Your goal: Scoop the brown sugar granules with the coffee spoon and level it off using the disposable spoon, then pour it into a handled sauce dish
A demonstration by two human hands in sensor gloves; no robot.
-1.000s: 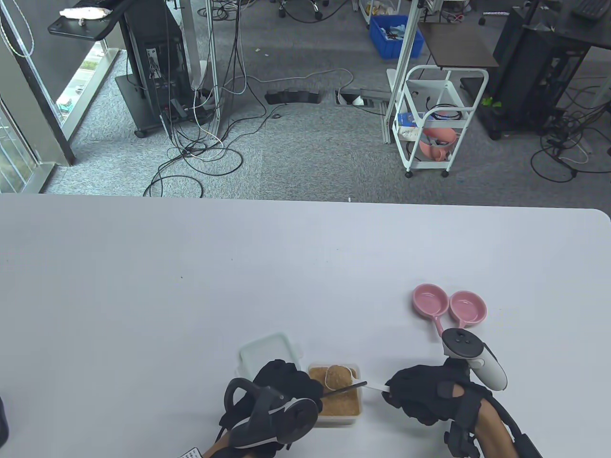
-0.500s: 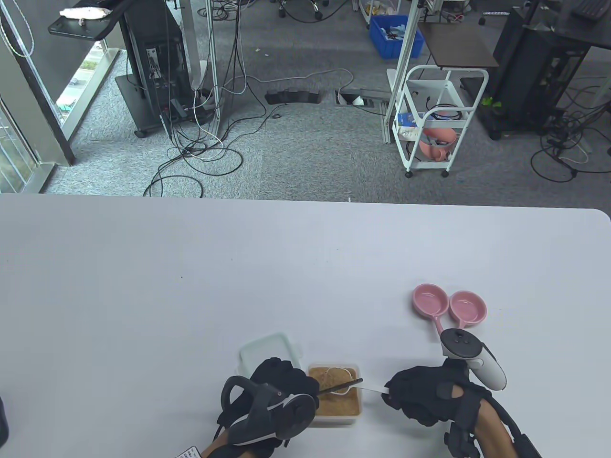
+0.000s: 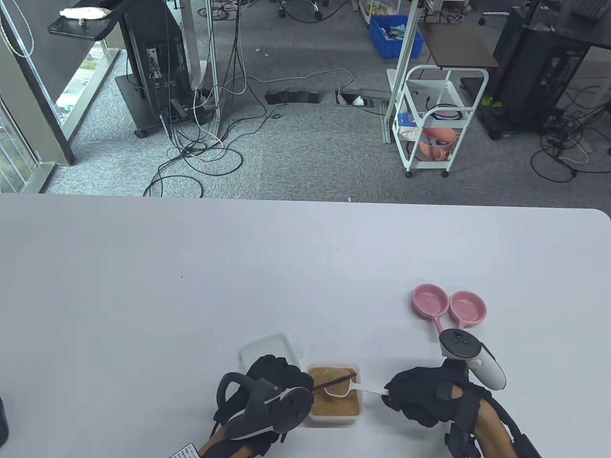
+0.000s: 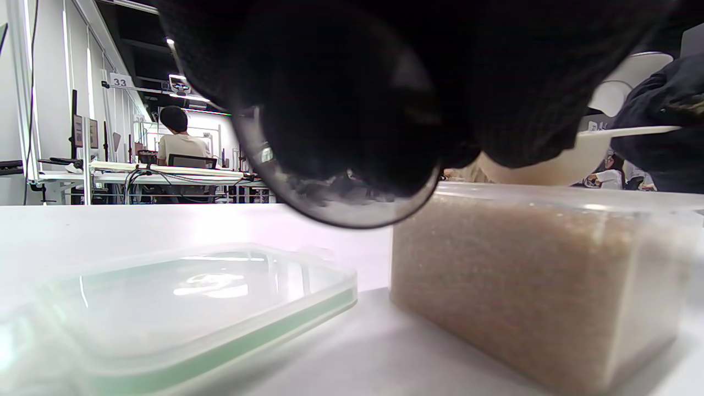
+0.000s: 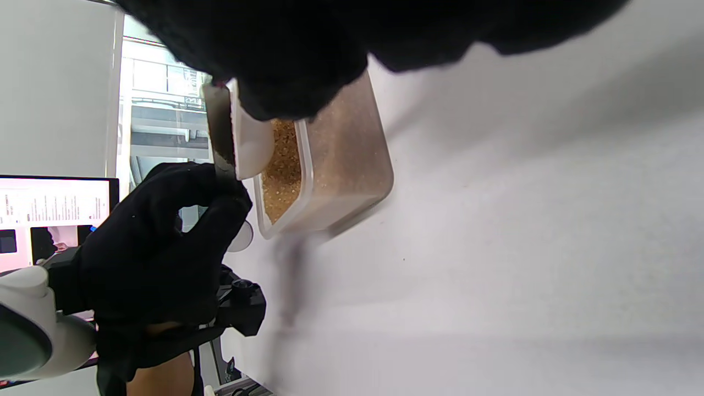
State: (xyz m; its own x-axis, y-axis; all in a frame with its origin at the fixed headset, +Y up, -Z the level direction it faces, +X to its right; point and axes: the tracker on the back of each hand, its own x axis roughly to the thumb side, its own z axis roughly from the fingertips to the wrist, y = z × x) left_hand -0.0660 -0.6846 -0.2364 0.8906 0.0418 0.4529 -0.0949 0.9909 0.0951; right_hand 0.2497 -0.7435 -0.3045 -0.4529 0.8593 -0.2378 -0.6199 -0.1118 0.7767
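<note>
Meanwhile, right hand (image 3: 420, 398) pinched the white spoon (image 3: 341, 390) over the sugar tub (image 3: 334, 414), left hand (image 3: 281, 381) gripping the dark spoon (image 3: 334, 380) crossing it, sauce dish (image 3: 448, 307) beyond-right.

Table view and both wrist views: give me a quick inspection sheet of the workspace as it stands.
Surface: white table, mostly bare.
Job's things: open tub of brown sugar near the front edge; white spoon over it, held by the right hand; dark spoon lies across above the white one, held by the left hand; pink twin dish to the right, looks empty.
Clutter: tub lid flat on the table, left of the tub.
Grippers: left hand pinches the dark spoon; right hand grips the white spoon's handle.
Cables: none on the table; many on the floor beyond.
Surroundings: white cart, blue bin, equipment racks; people seated in the background.
</note>
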